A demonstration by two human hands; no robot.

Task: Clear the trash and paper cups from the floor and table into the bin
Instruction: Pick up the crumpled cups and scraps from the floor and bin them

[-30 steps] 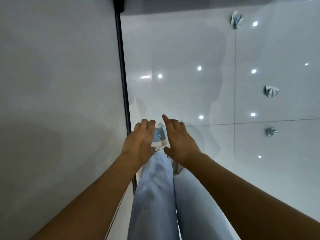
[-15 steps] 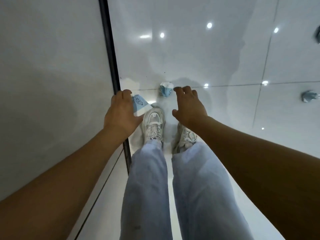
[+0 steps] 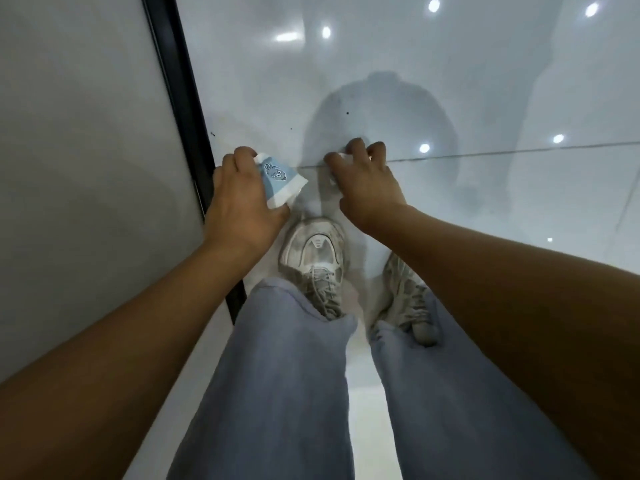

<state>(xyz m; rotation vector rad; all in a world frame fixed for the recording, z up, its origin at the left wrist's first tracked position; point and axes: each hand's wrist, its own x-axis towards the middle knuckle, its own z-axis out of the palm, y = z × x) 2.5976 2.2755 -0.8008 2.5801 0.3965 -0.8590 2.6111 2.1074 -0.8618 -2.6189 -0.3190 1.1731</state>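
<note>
Glossy white tiled floor (image 3: 398,81) beside a wall (image 3: 79,133). Left hand (image 3: 242,199) grips a crushed paper cup (image 3: 280,183) (blue print); right hand (image 3: 367,181) curls round white trash (image 3: 343,156).

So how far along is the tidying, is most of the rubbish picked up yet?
Hard to say overall: neither the bin nor the table shows. One blue-and-white paper cup is off the floor, held in the left hand. The right hand is down at the floor closing its fingers on a second white scrap, mostly hidden. Nothing has visibly reached a bin, so that trip remains.
</note>
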